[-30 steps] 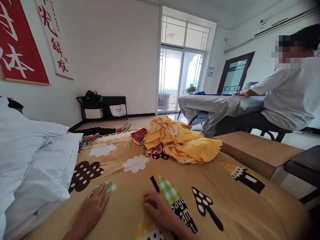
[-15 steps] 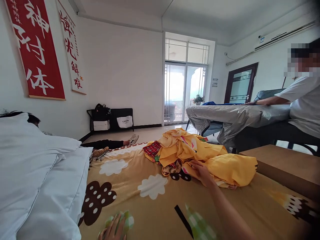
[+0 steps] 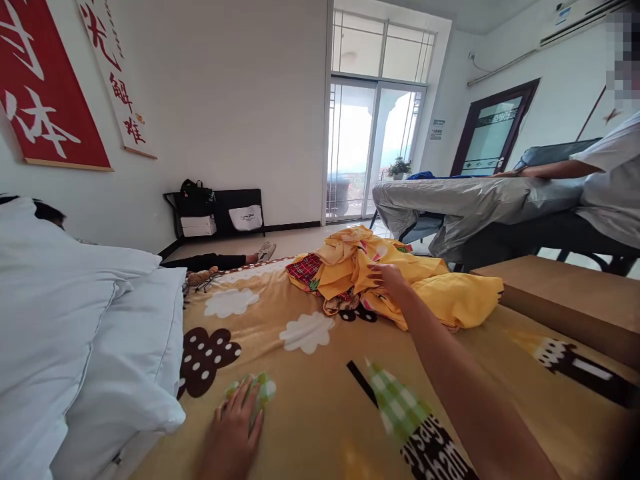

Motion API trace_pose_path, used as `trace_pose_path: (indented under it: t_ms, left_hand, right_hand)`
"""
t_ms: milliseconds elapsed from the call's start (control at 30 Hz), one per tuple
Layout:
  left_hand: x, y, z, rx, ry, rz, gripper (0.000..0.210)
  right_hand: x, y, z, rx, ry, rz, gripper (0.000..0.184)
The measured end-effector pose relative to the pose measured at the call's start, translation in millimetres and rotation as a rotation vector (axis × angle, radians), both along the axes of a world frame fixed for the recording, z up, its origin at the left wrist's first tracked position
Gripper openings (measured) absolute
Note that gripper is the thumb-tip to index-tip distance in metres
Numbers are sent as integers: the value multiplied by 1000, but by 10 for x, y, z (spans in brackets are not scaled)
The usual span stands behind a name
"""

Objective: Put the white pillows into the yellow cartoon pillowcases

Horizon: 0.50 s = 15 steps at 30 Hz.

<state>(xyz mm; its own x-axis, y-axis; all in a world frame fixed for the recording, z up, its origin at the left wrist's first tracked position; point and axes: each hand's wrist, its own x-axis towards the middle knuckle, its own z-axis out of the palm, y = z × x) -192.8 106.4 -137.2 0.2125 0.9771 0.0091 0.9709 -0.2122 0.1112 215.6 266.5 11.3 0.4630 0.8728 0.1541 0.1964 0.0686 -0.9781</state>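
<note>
A crumpled pile of yellow printed cloth (image 3: 430, 297), with red plaid and pink patches, lies on the brown patterned bedspread (image 3: 310, 393). My right hand (image 3: 391, 279) reaches over the front of the pile, its fingers somewhat apart and touching the yellow fabric. My left hand (image 3: 237, 427) rests palm down on the bedspread with its fingers extended, over a green checked print. Nothing is held in the left hand.
White pillows (image 3: 125, 347) are stacked at the left, with a person partly hidden behind them. A brown cardboard box (image 3: 560, 287) stands at the right. Beyond it, another person sits at a table with a silver cover (image 3: 450, 200). A black bench (image 3: 240, 207) with bags stands by the wall.
The view has tilted down, showing more of my left hand and forearm. My right hand has moved a little farther onto the yellow cloth; the pile keeps nearly the same shape.
</note>
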Motion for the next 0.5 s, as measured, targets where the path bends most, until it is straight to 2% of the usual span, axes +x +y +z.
trace_pose_path:
  t_ms: [100, 200, 267, 333, 400, 500]
  left_hand:
    - [9, -35, -4, 40, 6, -11, 55]
    - [-27, -23, -60, 82, -36, -5, 54]
    - [-43, -29, -51, 91, -127, 5, 53]
    - [-10, -76, 25, 107, -281, -27, 50]
    - [115, -175, 161, 146, -475, -87, 50]
    - [515, -361, 382, 218, -722, -174, 71]
  right_hand:
    - [97, -401, 528, 128, -5, 40, 17]
    - [195, -990, 1071, 349, -45, 89, 24]
    - [191, -1432, 1335, 481, -84, 159, 28]
    - [130, -1881, 1495, 551, -120, 263, 29]
    - [53, -2313, 1567, 554, -120, 358, 33]
    - [9, -2870, 1582, 528, -23, 470, 41]
